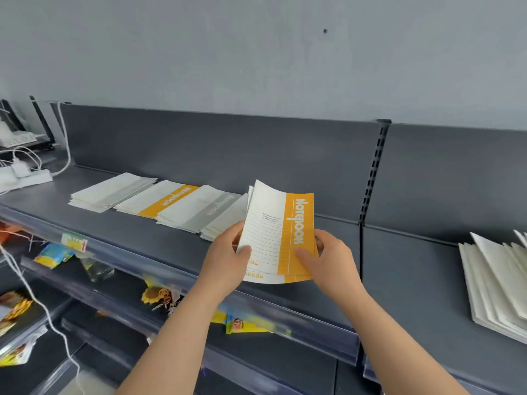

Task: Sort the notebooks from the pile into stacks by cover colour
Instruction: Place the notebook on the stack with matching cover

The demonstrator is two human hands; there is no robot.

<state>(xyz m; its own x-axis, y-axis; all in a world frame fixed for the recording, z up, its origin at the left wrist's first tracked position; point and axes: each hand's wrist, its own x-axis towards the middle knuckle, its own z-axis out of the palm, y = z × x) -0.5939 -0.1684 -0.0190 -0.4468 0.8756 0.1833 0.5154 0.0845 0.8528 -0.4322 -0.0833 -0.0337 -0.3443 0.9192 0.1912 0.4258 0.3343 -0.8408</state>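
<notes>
Head view. The left hand (228, 252) and right hand (328, 258) gripped a small bundle of notebooks above the grey shelf (128, 238), and the orange notebook (279, 229) faced the camera at the front. The fingers (244, 250) of the left hand were curled round the bundle's left edge with the thumb pressed on the lined cover. The right hand pinched the orange band in the same way. The bundle was held upright and tilted towards the person, probably so that the cover colour could be read before placement. A second orange edge showed below the front notebook.

Four stacks lay side by side along the shelf to the left:
- a pale grey stack (111, 192), furthest left;
- an orange stack (162, 201);
- a grey-banded stack (199, 212);
- a further stack (221, 228), partly hidden behind the bundle, colour unclear.

The orange stack was the likely destination for the front notebook. A fanned pile (496, 283) of pale notebooks remained on the shelf well apart to the right, apparently still unsorted.
</notes>
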